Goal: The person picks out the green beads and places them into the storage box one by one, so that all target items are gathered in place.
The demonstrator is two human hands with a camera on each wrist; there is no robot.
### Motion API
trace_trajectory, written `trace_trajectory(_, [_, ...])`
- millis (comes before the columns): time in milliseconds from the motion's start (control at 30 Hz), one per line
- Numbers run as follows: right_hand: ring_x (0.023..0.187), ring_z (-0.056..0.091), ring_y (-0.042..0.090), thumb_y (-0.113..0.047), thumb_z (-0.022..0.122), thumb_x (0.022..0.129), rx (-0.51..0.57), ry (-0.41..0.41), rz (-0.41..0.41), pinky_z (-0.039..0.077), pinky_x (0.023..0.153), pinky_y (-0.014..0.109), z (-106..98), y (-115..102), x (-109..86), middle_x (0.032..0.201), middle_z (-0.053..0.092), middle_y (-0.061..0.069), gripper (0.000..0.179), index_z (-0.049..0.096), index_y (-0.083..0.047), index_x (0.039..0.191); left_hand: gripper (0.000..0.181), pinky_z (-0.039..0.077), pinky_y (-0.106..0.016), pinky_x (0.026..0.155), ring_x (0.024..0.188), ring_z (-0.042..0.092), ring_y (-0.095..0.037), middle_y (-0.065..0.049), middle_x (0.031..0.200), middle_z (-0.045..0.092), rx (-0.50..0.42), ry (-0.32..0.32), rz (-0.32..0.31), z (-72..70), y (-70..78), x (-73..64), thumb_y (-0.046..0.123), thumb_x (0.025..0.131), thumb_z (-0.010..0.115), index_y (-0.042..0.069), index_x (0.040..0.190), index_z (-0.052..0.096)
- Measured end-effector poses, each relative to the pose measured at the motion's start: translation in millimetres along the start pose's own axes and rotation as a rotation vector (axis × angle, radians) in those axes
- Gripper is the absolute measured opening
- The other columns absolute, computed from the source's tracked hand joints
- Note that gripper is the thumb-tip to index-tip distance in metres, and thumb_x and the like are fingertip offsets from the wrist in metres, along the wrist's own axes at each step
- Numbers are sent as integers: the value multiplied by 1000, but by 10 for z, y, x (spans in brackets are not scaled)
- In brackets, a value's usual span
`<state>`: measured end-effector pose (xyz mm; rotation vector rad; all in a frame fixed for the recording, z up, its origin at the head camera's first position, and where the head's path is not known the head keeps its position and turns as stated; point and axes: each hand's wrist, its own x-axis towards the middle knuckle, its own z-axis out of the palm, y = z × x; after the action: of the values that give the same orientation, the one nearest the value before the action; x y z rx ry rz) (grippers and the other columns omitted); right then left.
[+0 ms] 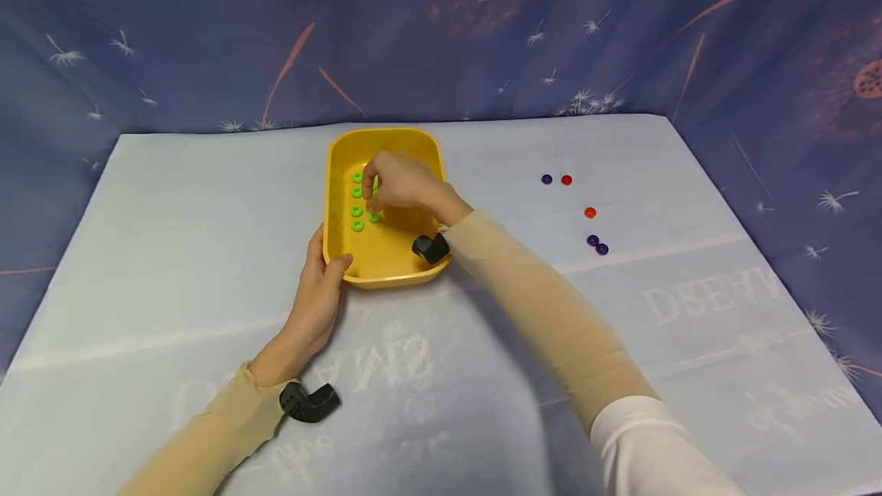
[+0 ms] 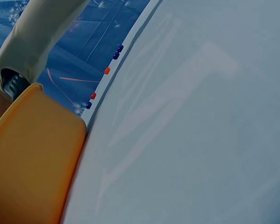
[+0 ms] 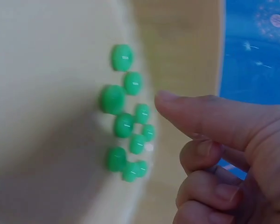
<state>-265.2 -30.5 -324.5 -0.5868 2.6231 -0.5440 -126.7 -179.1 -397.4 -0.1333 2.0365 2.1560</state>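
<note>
A yellow plastic bin (image 1: pixel 386 266) stands on the table, with several small green rings (image 1: pixel 357 226) inside on its left half. My left hand (image 1: pixel 315 289) holds the bin's near left corner, thumb over the rim and fingers outside. Inside the bin, my right hand (image 1: pixel 403 178) hovers above the rings. In the right wrist view, its thumb (image 3: pixel 200 114) is extended and the other fingers are loosely bent, with nothing visible between them. The green rings (image 3: pixel 123 125) lie close together, apart from the hand. The left wrist view shows the bin's outer wall (image 2: pixel 37 158).
To the right of the bin, loose on the table (image 1: pixel 496 197), lie a purple ring (image 1: pixel 547 179) beside a red ring (image 1: pixel 566 180), an orange ring (image 1: pixel 590 213), and two more purple rings (image 1: pixel 602 249). A patterned blue cloth (image 1: pixel 386 29) hangs behind the table.
</note>
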Motion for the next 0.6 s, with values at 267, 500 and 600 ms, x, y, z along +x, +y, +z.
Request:
trace_trajectory(267, [76, 52, 17, -17, 76, 85, 91, 174, -43, 39, 66, 27, -357, 53, -347, 84, 63, 1, 4, 72, -16, 84, 68, 19, -32, 121, 148, 19, -12, -2, 165, 12, -8, -3, 26, 95, 29, 58, 5, 99, 40, 11, 159, 9])
trace_trajectory(500, [76, 52, 20, -21, 76, 86, 131, 243, -2, 38, 62, 30, -516, 70, -581, 80, 63, 2, 5, 73, -17, 85, 67, 21, -30, 120, 149, 19, -14, -5, 165, 11, -13, 22, 5, 53, 52, 34, 6, 99, 42, 10, 158, 10])
trace_trajectory(600, [76, 52, 20, -22, 76, 86, 157, 250, 14, 38, 62, 30, -546, 97, -657, 80, 63, 3, 7, 73, -15, 88, 66, 21, -30, 120, 148, 19, -13, -5, 165, 11, -19, 31, -15, 12, 46, 5, 7, 100, 41, 10, 158, 10])
